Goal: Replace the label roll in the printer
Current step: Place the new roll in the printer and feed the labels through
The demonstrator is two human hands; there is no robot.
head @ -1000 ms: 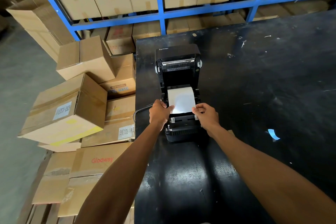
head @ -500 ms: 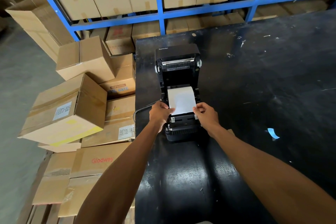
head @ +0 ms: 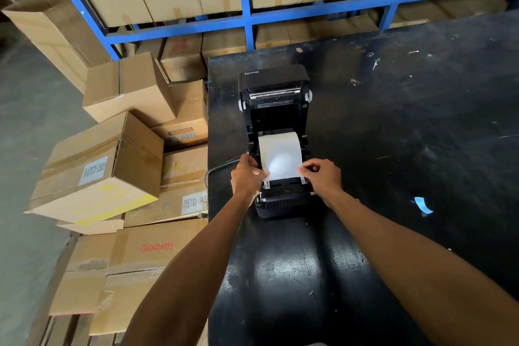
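A black label printer stands on the black table with its lid swung up and back. Inside its bay lies a white label roll, its loose end drawn forward over the front guides. My left hand pinches the paper's left edge near the front. My right hand pinches the right edge at the same height. Both hands sit just above the printer's front lip.
The black table stretches right and toward me, with a blue scrap on it. A cable leaves the printer's left side. Stacked cardboard boxes crowd the floor at left. Blue shelving with boxes stands behind.
Both hands have stayed on the paper's edges. The label end seems drawn very slightly forward, and the right hand's fingers have shifted a little.
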